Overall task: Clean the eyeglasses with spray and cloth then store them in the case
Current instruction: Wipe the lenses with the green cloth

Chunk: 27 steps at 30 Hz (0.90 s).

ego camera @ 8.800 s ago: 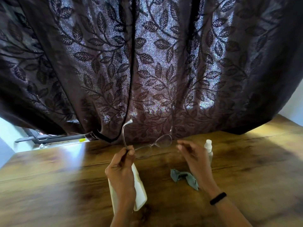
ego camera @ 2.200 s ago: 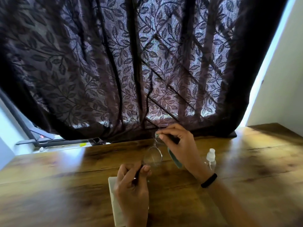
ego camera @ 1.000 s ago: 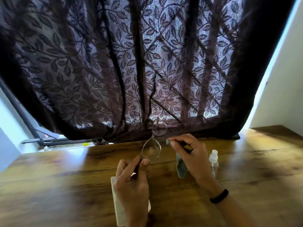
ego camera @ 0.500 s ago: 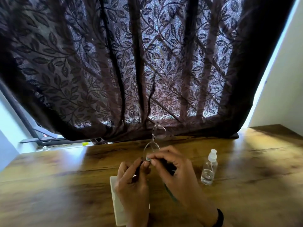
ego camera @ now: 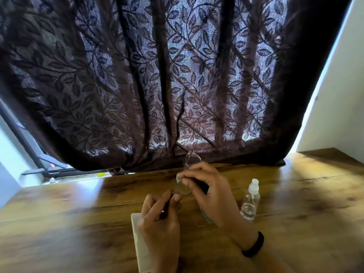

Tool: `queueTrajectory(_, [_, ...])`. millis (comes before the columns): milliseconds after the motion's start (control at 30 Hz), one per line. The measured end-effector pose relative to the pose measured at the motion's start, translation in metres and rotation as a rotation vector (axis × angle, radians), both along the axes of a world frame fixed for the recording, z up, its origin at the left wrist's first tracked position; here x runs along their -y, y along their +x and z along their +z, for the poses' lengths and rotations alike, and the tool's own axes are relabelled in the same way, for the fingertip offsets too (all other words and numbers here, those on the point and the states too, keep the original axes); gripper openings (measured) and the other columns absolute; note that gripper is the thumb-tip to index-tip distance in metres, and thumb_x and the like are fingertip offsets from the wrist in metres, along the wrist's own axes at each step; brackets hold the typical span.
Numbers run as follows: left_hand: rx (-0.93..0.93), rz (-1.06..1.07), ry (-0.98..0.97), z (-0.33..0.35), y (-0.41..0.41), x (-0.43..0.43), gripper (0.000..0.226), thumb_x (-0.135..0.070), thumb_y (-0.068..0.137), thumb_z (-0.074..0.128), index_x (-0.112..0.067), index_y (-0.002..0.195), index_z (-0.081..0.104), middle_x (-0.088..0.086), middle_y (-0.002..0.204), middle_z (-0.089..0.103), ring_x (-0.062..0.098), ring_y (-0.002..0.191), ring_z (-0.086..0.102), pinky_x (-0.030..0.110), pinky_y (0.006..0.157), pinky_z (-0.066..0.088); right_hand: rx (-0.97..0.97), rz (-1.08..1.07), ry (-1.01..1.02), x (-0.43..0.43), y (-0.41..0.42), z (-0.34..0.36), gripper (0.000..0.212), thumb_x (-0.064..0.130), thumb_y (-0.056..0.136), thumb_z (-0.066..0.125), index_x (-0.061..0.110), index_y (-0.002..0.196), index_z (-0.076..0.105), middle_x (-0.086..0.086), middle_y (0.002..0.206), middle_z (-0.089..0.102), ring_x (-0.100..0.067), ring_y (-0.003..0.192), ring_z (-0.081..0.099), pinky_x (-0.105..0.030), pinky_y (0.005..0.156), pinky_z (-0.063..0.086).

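Wooden table (ego camera: 59, 223) under both hands, dark leaf-patterned curtain (ego camera: 157, 75) beyond. Clear rimless glasses (ego camera: 192, 159) pinched at near end by left hand (ego camera: 160, 219); right hand (ego camera: 208, 194) clamping teal cloth (ego camera: 205, 215) over lens. Spray bottle (ego camera: 250, 200) just right; white case (ego camera: 138, 241) beneath left hand.

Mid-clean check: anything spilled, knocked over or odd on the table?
Nothing stands out. The clear plastic spray bottle stands upright on the wooden table, no puddle visible. The left hand grips the thin-framed eyeglasses; the right hand wipes with the teal cloth.
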<state>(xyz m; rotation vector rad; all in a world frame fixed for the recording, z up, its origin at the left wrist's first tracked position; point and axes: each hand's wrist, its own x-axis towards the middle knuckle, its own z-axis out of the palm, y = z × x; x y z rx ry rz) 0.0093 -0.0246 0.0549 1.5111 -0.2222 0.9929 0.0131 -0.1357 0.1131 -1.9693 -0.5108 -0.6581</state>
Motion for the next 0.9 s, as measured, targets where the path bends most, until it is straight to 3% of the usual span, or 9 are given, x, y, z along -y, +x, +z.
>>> queueTrajectory(100, [0.003, 0.013, 0.007, 0.001, 0.001, -0.003, 0.025, -0.004, 0.071, 0.070, -0.016, 0.092, 0.065, -0.017, 0.072, 0.057, 0.008, 0.056, 0.060, 0.020, 0.048, 0.052, 0.032, 0.061, -0.042, -0.006, -0.008, -0.005, 0.017, 0.014, 0.086, 0.057, 0.023, 0.095, 0.068, 0.012, 0.089, 0.060, -0.003, 0.090, 0.053, -0.020, 0.076, 0.048])
queueTrajectory(267, [-0.002, 0.015, 0.016, -0.003, -0.002, -0.003, 0.030, -0.004, 0.069, 0.074, -0.018, 0.094, 0.064, -0.019, 0.072, 0.057, 0.005, 0.058, 0.060, 0.025, 0.048, 0.054, -0.096, 0.125, 0.070, 0.005, -0.011, -0.017, 0.022, 0.006, 0.085, 0.059, 0.025, 0.088, 0.069, 0.014, 0.087, 0.061, -0.008, 0.088, 0.060, -0.015, 0.071, 0.047])
queueTrajectory(433, [-0.090, 0.047, -0.061, -0.003, -0.003, -0.011, 0.022, -0.036, 0.070, 0.064, -0.020, 0.083, 0.071, -0.011, 0.072, 0.060, 0.029, 0.059, 0.060, 0.045, 0.048, 0.054, -0.247, 0.059, 0.187, 0.033, 0.003, -0.021, 0.022, 0.002, 0.083, 0.060, 0.023, 0.082, 0.067, 0.008, 0.090, 0.065, -0.005, 0.085, 0.062, -0.010, 0.072, 0.047])
queueTrajectory(533, [-0.091, 0.014, -0.076, 0.008, -0.007, -0.015, 0.004, -0.028, 0.074, 0.071, -0.032, 0.075, 0.069, -0.014, 0.070, 0.060, 0.014, 0.054, 0.062, 0.035, 0.047, 0.055, -0.350, -0.007, 0.486, 0.048, 0.019, -0.022, 0.021, 0.004, 0.085, 0.057, 0.023, 0.082, 0.065, 0.001, 0.092, 0.067, -0.020, 0.092, 0.061, -0.023, 0.078, 0.050])
queueTrajectory(600, [-0.101, -0.022, -0.116, 0.012, -0.008, -0.016, 0.017, -0.018, 0.076, 0.071, -0.035, 0.074, 0.070, -0.014, 0.069, 0.060, 0.009, 0.051, 0.061, 0.021, 0.046, 0.053, -0.370, 0.074, 0.706, 0.052, 0.028, -0.018, 0.012, 0.008, 0.082, 0.057, 0.016, 0.084, 0.066, -0.005, 0.091, 0.068, -0.023, 0.092, 0.062, -0.032, 0.082, 0.049])
queueTrajectory(700, [-0.163, -0.114, -0.196, 0.015, -0.011, -0.017, 0.020, -0.021, 0.075, 0.059, -0.035, 0.070, 0.073, -0.009, 0.070, 0.062, 0.007, 0.046, 0.056, 0.016, 0.048, 0.052, -0.363, 0.227, 0.953, 0.050, 0.037, -0.013, 0.012, 0.020, 0.074, 0.059, 0.013, 0.078, 0.068, 0.001, 0.081, 0.072, -0.014, 0.082, 0.066, -0.022, 0.075, 0.055])
queueTrajectory(767, [-0.206, -0.161, -0.239, 0.015, -0.011, -0.017, 0.019, -0.023, 0.074, 0.059, -0.033, 0.068, 0.074, -0.003, 0.071, 0.061, 0.006, 0.045, 0.052, 0.018, 0.049, 0.053, -0.361, 0.235, 0.939, 0.047, 0.043, -0.013, 0.011, 0.021, 0.071, 0.062, 0.014, 0.078, 0.068, 0.001, 0.082, 0.072, -0.013, 0.083, 0.066, -0.024, 0.077, 0.056])
queueTrajectory(833, [-0.242, -0.205, -0.262, 0.016, -0.011, -0.018, 0.019, -0.021, 0.074, 0.060, -0.030, 0.066, 0.074, -0.006, 0.067, 0.059, 0.005, 0.045, 0.049, 0.018, 0.050, 0.053, -0.374, 0.203, 0.869, 0.043, 0.047, -0.015, 0.016, 0.021, 0.066, 0.068, 0.015, 0.080, 0.067, -0.002, 0.087, 0.069, -0.017, 0.087, 0.063, -0.033, 0.085, 0.052])
queueTrajectory(900, [-0.264, -0.245, -0.272, 0.017, -0.011, -0.020, 0.019, -0.020, 0.074, 0.059, -0.027, 0.065, 0.074, -0.009, 0.064, 0.057, 0.003, 0.045, 0.046, 0.018, 0.050, 0.052, -0.368, 0.193, 0.854, 0.041, 0.050, -0.017, 0.020, 0.018, 0.062, 0.070, 0.018, 0.081, 0.065, 0.001, 0.086, 0.068, -0.015, 0.086, 0.063, -0.033, 0.084, 0.051])
